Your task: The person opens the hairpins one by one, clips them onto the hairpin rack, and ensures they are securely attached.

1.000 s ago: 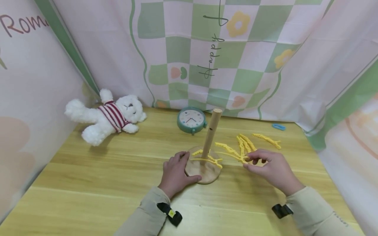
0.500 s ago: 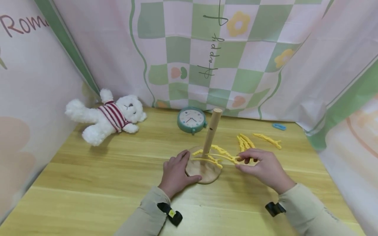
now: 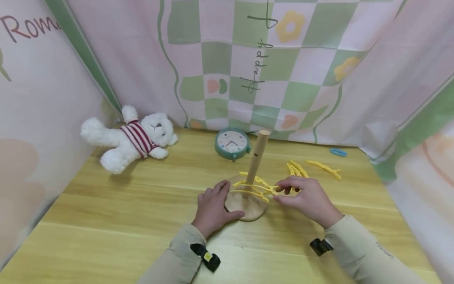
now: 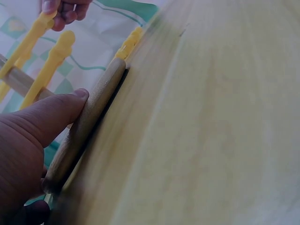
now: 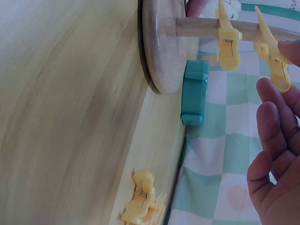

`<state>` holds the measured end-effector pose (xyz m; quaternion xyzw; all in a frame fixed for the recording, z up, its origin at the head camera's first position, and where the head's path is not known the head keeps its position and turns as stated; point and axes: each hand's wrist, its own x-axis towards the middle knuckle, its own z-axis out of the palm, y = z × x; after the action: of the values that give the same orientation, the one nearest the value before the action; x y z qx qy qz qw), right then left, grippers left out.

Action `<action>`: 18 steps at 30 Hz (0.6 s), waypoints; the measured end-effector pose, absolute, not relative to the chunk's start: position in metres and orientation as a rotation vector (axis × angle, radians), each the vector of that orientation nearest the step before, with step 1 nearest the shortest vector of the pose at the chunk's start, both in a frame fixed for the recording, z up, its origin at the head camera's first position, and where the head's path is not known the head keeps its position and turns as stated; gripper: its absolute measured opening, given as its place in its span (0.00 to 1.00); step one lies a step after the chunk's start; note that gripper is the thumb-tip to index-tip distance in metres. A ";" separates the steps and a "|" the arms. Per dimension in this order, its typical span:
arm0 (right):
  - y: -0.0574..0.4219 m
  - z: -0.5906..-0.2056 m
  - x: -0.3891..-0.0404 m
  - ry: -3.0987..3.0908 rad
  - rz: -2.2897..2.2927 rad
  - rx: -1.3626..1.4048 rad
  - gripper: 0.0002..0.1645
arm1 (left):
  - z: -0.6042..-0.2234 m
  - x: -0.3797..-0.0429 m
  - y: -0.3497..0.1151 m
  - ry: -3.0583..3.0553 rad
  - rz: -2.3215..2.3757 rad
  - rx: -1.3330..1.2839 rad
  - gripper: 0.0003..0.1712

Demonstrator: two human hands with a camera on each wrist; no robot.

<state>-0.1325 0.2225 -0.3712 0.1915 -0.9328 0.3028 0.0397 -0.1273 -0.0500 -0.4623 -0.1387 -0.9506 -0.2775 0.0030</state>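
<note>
A wooden stand has a round base [image 3: 244, 209] and an upright post [image 3: 260, 150]. My left hand [image 3: 213, 205] grips the base's left rim, its thumb on the upper face, as the left wrist view also shows. Low on the post sits a yellow spring clip [image 5: 228, 51], one arm on each side. Just above it, a second yellow spring clip [image 5: 277, 70] is pinched at its handle end between the thumb and fingers of my right hand [image 3: 306, 199]. Its long arms are spread apart, one before and one behind the post.
Several yellow clips [image 3: 297, 169] lie together behind my right hand, with another clip [image 3: 324, 169] farther right. A small blue object [image 3: 338, 152] rests near the back edge. Behind the stand is a teal clock [image 3: 232, 144]; a white plush bear [image 3: 136, 138] lies back left.
My right hand has moved left with its clip, bringing the clip's spread arms to either side of the post. The left hand stays on the base. The head view has shifted slightly.
</note>
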 end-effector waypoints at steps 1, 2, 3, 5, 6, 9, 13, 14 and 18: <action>0.222 -0.371 -0.133 -2.864 0.931 0.583 0.12 | -0.462 -0.127 -0.050 -2.981 -0.870 -0.436 0.59; 0.222 -0.371 -0.133 -2.868 0.932 0.580 0.12 | -0.462 -0.127 -0.050 -2.980 -0.868 -0.437 0.59; 0.222 -0.371 -0.134 -2.867 0.935 0.585 0.12 | -0.461 -0.127 -0.050 -2.977 -0.867 -0.439 0.59; 0.221 -0.372 -0.135 -2.862 0.948 0.594 0.12 | -0.462 -0.127 -0.050 -2.971 -0.862 -0.443 0.59; 0.220 -0.372 -0.135 -2.858 0.955 0.606 0.12 | -0.461 -0.126 -0.049 -2.970 -0.860 -0.444 0.59; 0.217 -0.372 -0.137 -2.854 0.971 0.633 0.13 | -0.462 -0.126 -0.050 -2.961 -0.856 -0.449 0.58; 0.212 -0.373 -0.139 -2.867 0.973 0.638 0.13 | -0.461 -0.126 -0.050 -2.955 -0.856 -0.453 0.58; 0.211 -0.373 -0.140 -2.871 0.975 0.636 0.13 | -0.461 -0.126 -0.050 -2.954 -0.855 -0.455 0.58; 0.209 -0.373 -0.140 -2.879 0.992 0.627 0.13 | -0.461 -0.126 -0.050 -2.959 -0.856 -0.453 0.58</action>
<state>-0.1402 0.2093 -0.3734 0.2018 -0.9259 0.3190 0.0165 -0.1257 -0.0497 -0.4607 -0.1454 -0.9503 -0.2748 0.0143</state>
